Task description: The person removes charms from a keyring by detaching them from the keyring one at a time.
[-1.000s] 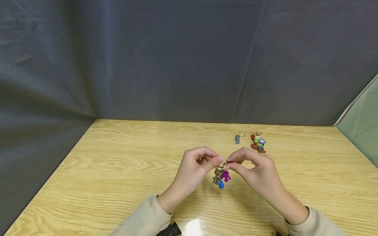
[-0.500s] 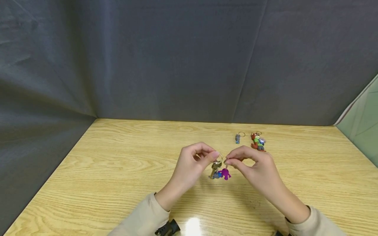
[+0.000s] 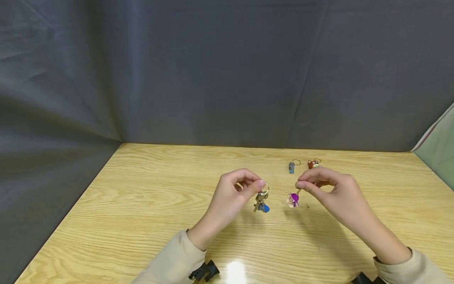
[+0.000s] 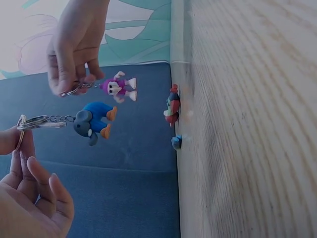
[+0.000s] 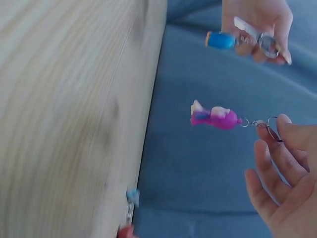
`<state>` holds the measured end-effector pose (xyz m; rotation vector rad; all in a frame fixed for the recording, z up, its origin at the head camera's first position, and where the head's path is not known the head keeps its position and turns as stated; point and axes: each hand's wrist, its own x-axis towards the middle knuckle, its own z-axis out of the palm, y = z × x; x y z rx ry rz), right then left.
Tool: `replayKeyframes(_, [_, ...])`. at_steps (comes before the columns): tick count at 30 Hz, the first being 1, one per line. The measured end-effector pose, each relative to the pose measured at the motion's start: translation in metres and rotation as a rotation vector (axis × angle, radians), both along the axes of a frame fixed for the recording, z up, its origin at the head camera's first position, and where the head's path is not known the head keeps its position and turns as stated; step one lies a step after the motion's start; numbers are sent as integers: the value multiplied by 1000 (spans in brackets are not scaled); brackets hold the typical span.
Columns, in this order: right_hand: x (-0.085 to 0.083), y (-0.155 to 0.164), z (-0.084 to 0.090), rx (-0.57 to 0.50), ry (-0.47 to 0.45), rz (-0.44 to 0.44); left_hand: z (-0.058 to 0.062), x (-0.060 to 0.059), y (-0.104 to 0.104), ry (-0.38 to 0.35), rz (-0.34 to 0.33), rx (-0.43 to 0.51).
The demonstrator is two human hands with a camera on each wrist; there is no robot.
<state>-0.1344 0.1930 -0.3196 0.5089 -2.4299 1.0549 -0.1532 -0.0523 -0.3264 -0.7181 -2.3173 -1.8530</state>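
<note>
My left hand (image 3: 235, 197) pinches a metal key ring (image 4: 22, 126) between thumb and forefinger. From that ring hang keys (image 3: 260, 197) and a grey elephant figure in blue (image 4: 94, 119) on a short chain. To its right, my right hand (image 3: 335, 191) pinches the small ring (image 5: 273, 128) of a separate keychain. A purple figure with pale limbs (image 3: 293, 199) dangles from it by a chain. Both bunches hang above the wooden table, apart from each other.
Farther back on the table (image 3: 159, 189) lie a small grey-blue figure keychain (image 3: 292, 167) and a red fox keychain (image 3: 313, 163), the latter partly hidden behind my right hand. A dark cloth (image 3: 213, 79) rises at the table's back edge.
The purple figure's keychain has come away from the left hand's key ring. My right hand has moved right with it, while the left hand stays nearly in place with the keys and elephant.
</note>
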Motion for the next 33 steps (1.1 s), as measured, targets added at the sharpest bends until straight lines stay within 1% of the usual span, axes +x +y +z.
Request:
replayKeyframes(4, [-5,20,2,28,-12,-26,-1,0,-1,-1,6,-1])
replayKeyframes(10, [-21,58,1,73,-60,-56,-1,0,-3,-3,11,-5])
replayKeyframes(14, [-34,85,-2,105,-95,-52,0,-1,-4,-2,20,-9])
replayKeyframes(19, [-48,113,-10,150,-120,-39,-1,-2,-5,3,9,-10])
replayKeyframes(23, [-57,128,-18,192,-128,-44,-1,-3,-5,4,-1,-20])
replayKeyframes(28, [-69,142,-25,236,-139,-69,-2,-2,-4,-12,-7,-27])
replayKeyframes(33, [-82,144,-25,273,-199,-122,-2,-2,-3,-20,-12,-31])
